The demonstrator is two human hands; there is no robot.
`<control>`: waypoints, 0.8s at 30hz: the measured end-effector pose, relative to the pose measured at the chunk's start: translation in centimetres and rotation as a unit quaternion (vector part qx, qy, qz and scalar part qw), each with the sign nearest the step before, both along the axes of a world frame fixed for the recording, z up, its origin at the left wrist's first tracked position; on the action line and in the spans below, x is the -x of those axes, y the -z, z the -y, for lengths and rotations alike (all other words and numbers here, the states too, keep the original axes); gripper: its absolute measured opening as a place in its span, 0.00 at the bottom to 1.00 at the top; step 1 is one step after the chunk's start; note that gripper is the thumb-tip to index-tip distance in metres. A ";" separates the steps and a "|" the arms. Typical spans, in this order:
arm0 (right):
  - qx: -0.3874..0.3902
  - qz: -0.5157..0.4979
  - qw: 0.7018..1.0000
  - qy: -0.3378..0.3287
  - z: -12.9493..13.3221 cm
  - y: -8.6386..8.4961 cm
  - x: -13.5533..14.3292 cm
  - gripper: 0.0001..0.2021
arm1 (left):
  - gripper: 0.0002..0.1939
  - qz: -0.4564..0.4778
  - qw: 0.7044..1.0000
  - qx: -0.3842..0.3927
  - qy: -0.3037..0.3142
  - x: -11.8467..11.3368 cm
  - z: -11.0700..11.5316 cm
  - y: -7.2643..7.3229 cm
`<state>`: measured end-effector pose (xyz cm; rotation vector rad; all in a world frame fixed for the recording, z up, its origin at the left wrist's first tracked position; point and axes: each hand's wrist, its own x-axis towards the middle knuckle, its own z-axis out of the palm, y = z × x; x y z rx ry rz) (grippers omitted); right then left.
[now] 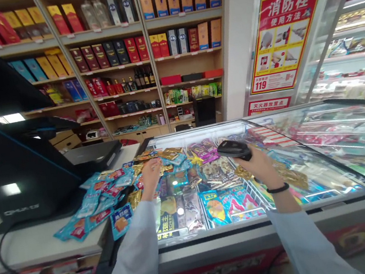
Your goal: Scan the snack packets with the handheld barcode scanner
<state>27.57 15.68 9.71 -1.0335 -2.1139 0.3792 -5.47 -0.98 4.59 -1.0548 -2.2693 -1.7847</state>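
My right hand (258, 164), with a dark band on its wrist, is wrapped round a black handheld scanner (234, 149) above the freezer's glass top. To its left, my left hand (151, 173) is closed among small snack packets at the freezer's back left; whatever its fingers hold is too small to make out. Blue and red packets (91, 203) lie heaped from the white counter (47, 239) onto the freezer's edge. Some gold packets (291, 175) rest on the glass to the right of my right hand. Colourful ice-cream packages (230, 204) show through the glass.
At the left stands a black checkout machine (20, 179), with a cable hanging over the counter. A second glass-topped freezer (356, 129) adjoins at the right. Shelves (107, 70) of boxes and bottles line the back, beside a red poster (286, 39).
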 end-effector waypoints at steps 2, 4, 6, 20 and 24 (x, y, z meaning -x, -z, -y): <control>0.004 0.005 1.000 -0.026 0.9 0.1 2.1 0.24 | 0.11 -0.012 0.997 0.046 -0.068 2.0 1.6 1.5; 0.013 0.004 0.998 -0.054 1.7 0.2 4.0 0.24 | 0.11 -0.044 0.986 0.101 -0.123 3.0 2.4 2.6; 0.016 0.001 0.996 -0.086 2.5 0.3 5.8 0.22 | 0.12 -0.085 0.972 0.153 -0.155 3.2 2.5 3.2; -0.023 0.115 0.974 -0.195 4.5 3.0 10.4 0.12 | 0.27 -0.141 0.915 0.303 -0.225 3.2 1.1 4.6; 0.008 0.072 0.978 -0.195 4.3 2.5 9.9 0.12 | 0.20 -0.103 0.930 0.291 -0.198 3.8 1.2 4.5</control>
